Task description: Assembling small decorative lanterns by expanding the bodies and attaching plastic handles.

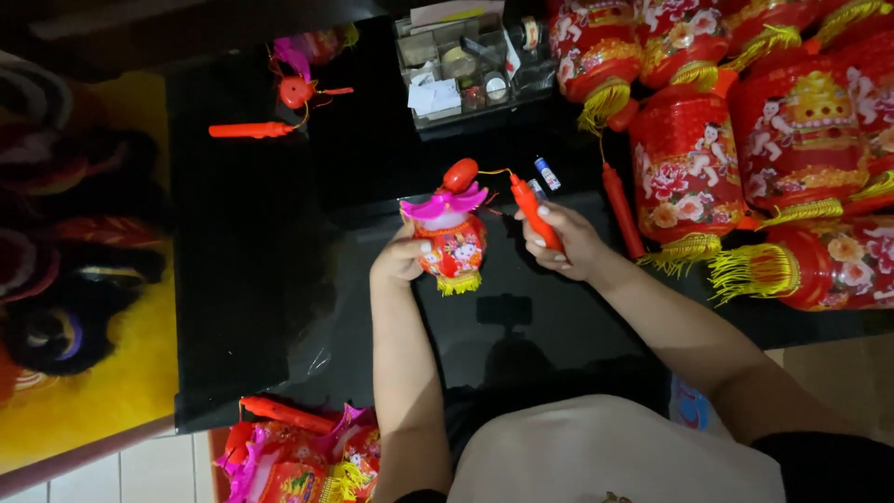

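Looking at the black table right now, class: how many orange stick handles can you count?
4: one in the right hand, one at the table's far left, one beside the big red lanterns, one at the near edge. More may be hidden.

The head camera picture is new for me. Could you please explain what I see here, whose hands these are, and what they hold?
There is no machine: a person wears one camera on the head, looking down at their own two bare hands above a black table. The left hand holds a small red lantern with a pink petal-shaped top and a yellow fringe. The right hand grips an orange stick handle, joined to the lantern's top by a thin cord. On the table lie another small lantern with its handle, a clear organizer box and a small battery. Big red lanterns are piled at the right.
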